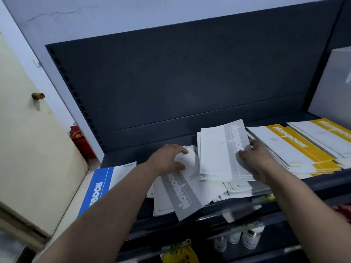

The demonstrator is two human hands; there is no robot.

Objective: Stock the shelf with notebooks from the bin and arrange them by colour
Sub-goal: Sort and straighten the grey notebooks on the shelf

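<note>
**Two hands on the grey notebooks**

The grey notebooks lie in the middle of the dark shelf (121, 156). The left hand (169, 158) holds the far end of the tilted grey notebook (182, 192). Its fingers bend over the top edge and its thumb presses on the near side. This notebook lies crooked, and its near corner sticks out past the front of the shelf.

The right hand (256, 158) holds the right edge of the grey pile (222, 152). The thumb lies on the top cover and the fingers curl round behind the edge. The pile stands straighter than the tilted one and lies just beside it. More white and grey notebooks are spread out messily under the pile.

To the right lie two neat piles of yellow notebooks (292, 147), touching side by side. The right hand hides the left edge of the nearer one. To the left is a blue notebook (98, 186). It hangs over the shelf's left end, and the left arm covers part of it.

A big dark back panel (171, 82) stands behind the shelf. A pale board (334, 82) leans at the far right, behind the yellow piles. On the left is a cream door (28, 149) with a round knob (38, 96), and a red thing (79, 141) sits on the floor past it. It is too blurry to tell what it is. Down below are white bottles (247, 238) and a yellow packet (180, 255).
</note>
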